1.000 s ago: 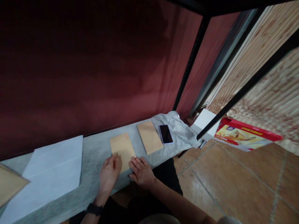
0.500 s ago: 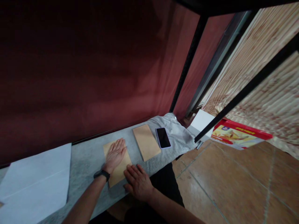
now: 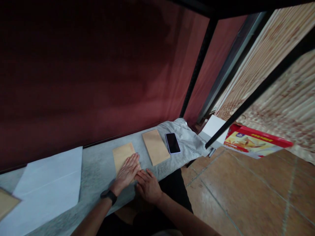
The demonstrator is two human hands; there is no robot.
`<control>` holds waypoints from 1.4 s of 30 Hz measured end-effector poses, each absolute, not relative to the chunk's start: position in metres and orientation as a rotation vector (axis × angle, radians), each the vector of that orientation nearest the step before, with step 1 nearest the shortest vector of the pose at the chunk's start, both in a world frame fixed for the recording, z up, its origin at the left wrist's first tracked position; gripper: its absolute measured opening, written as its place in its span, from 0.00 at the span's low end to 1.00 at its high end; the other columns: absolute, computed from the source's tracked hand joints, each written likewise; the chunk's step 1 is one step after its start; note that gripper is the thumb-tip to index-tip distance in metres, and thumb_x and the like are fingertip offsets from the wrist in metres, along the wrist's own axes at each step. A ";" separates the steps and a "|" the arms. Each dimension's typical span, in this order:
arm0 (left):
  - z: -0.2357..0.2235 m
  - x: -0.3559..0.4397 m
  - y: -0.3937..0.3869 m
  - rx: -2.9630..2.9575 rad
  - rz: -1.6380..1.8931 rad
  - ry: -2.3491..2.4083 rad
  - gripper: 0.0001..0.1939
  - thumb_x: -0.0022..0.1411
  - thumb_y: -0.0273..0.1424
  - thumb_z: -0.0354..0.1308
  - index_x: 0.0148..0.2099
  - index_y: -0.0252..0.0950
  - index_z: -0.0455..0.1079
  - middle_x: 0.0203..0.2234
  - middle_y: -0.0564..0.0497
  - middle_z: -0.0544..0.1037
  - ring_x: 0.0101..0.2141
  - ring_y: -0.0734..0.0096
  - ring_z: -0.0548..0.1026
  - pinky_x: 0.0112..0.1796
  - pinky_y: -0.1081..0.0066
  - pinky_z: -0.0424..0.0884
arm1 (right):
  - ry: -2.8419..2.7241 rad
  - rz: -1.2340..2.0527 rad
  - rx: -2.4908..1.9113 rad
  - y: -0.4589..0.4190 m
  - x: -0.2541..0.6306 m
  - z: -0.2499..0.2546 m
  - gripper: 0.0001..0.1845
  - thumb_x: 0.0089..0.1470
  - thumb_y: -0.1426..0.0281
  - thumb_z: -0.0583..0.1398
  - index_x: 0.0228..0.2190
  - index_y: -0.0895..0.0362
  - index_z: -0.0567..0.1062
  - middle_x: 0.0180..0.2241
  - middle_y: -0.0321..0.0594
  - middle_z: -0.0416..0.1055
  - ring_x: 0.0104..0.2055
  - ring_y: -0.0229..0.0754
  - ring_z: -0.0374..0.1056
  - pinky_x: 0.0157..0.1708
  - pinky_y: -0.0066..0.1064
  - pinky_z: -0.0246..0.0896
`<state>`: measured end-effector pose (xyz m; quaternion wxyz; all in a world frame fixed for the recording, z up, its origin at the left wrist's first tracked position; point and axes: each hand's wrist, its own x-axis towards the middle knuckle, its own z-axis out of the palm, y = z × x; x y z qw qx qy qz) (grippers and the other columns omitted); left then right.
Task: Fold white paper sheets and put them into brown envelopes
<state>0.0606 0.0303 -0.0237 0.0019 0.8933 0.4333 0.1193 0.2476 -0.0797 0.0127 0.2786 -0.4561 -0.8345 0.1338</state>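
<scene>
A brown paper envelope (image 3: 122,154) with small red print near its far right corner lies flat on the grey-covered bench. My left hand (image 3: 128,169), with a dark band on the wrist, presses flat on its near part, fingers stretched out. My right hand (image 3: 148,186) rests at the near right corner of the envelope, fingers extended and fingertips touching the side of my left hand. The near end of the envelope is hidden under both hands. Just to the right lies a brown stack of what look like similar envelopes (image 3: 156,147), neatly squared.
A phone (image 3: 173,143) with a dark screen lies right of the stack. Large white paper (image 3: 54,186) covers the bench's left, with a brown paper piece (image 3: 7,203) on it. Black frame posts (image 3: 199,67) stand at the right; a red and yellow box (image 3: 256,142) is beyond.
My left hand has slid toward me and to the right on the envelope, uncovering its far part. My right hand has come up against it. Less of the envelope's near end shows.
</scene>
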 end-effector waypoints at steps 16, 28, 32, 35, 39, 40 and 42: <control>-0.023 0.037 -0.057 2.927 0.373 1.141 0.27 0.70 0.44 0.47 0.64 0.37 0.66 0.59 0.42 0.74 0.61 0.58 0.69 0.62 0.52 0.63 | -2.376 0.335 -1.151 -0.018 0.228 0.023 0.15 0.69 0.65 0.53 0.53 0.54 0.72 0.59 0.42 0.69 0.62 0.43 0.62 0.63 0.39 0.54; 0.001 0.046 -0.055 2.962 0.307 1.092 0.30 0.71 0.43 0.46 0.72 0.46 0.53 0.66 0.50 0.65 0.65 0.62 0.63 0.64 0.57 0.59 | -2.330 0.273 -1.523 0.059 0.191 0.015 0.31 0.70 0.58 0.51 0.65 0.63 0.59 0.69 0.50 0.53 0.70 0.48 0.50 0.68 0.43 0.44; 0.003 0.045 -0.054 2.961 0.305 1.084 0.30 0.71 0.42 0.46 0.72 0.46 0.52 0.66 0.49 0.65 0.65 0.62 0.64 0.63 0.57 0.60 | -2.311 0.292 -1.567 0.062 0.189 0.018 0.30 0.70 0.59 0.49 0.66 0.64 0.58 0.68 0.52 0.54 0.71 0.47 0.50 0.68 0.44 0.44; 0.002 0.044 -0.052 2.959 0.269 1.078 0.29 0.71 0.43 0.46 0.71 0.47 0.54 0.65 0.49 0.67 0.64 0.62 0.64 0.63 0.56 0.60 | -2.328 0.282 -1.551 0.053 0.195 0.017 0.29 0.71 0.60 0.49 0.65 0.63 0.59 0.68 0.50 0.56 0.70 0.45 0.51 0.69 0.44 0.43; -0.006 0.040 -0.050 2.968 0.257 1.087 0.27 0.71 0.45 0.48 0.67 0.45 0.63 0.62 0.48 0.71 0.62 0.60 0.68 0.62 0.56 0.63 | -2.392 0.224 -1.414 0.025 0.214 0.014 0.29 0.71 0.59 0.50 0.64 0.63 0.61 0.67 0.50 0.57 0.69 0.45 0.53 0.68 0.42 0.44; -0.009 0.039 -0.049 2.977 0.271 1.085 0.27 0.70 0.45 0.48 0.66 0.44 0.65 0.61 0.47 0.72 0.62 0.59 0.69 0.62 0.56 0.64 | -2.394 0.205 -1.394 0.016 0.220 0.013 0.28 0.71 0.59 0.49 0.64 0.63 0.62 0.67 0.50 0.58 0.69 0.45 0.54 0.68 0.42 0.45; -0.015 0.036 -0.049 2.999 0.322 1.075 0.27 0.69 0.45 0.49 0.65 0.42 0.66 0.60 0.46 0.73 0.61 0.58 0.70 0.62 0.55 0.64 | -2.381 0.170 -1.369 -0.003 0.230 0.011 0.27 0.71 0.59 0.49 0.63 0.61 0.62 0.67 0.49 0.59 0.68 0.45 0.56 0.67 0.42 0.46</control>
